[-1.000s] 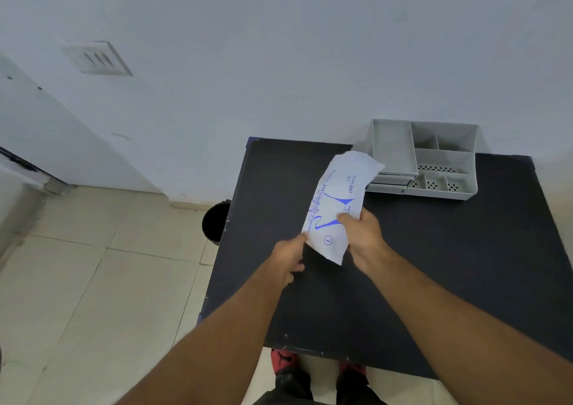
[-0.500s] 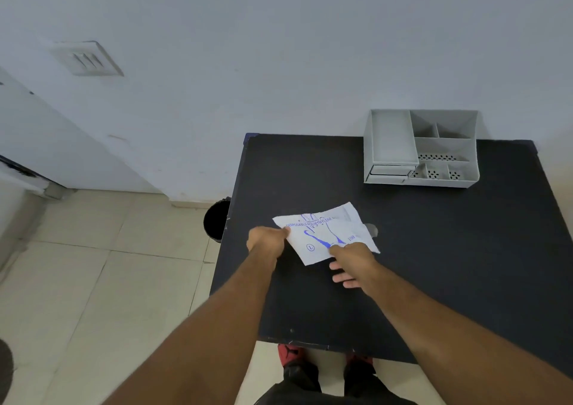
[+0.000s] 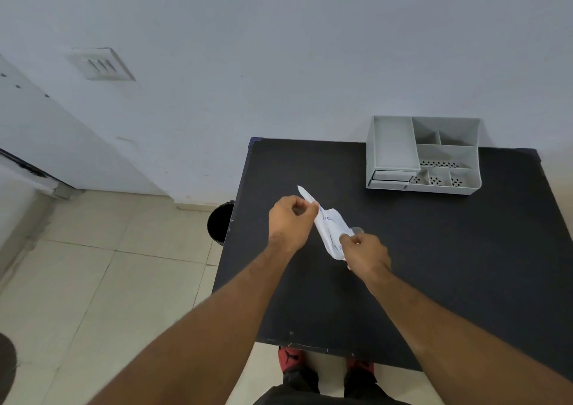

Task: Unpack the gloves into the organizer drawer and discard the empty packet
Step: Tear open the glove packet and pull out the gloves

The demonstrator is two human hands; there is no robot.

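A white glove packet (image 3: pixel 329 224) with blue print hangs tilted above the black table (image 3: pixel 449 265), held at both ends. My left hand (image 3: pixel 290 220) pinches its upper left corner. Lower right, my right hand (image 3: pixel 366 254) grips the other end. A pale, translucent bit shows just above my right fingers; what it is I cannot tell. The grey organizer (image 3: pixel 423 154) stands at the table's back right, against the wall, with two small drawers (image 3: pixel 391 179) shut at its front left. Its open compartments look bare.
A black bin (image 3: pixel 220 224) stands on the tiled floor beside the table's left edge. A white wall runs along the back. Red shoes (image 3: pixel 290 359) show below the table's near edge.
The packet went from upright in my right hand to low and flat, and now both hands hold it tilted and edge-on, my left hand having taken its upper corner.
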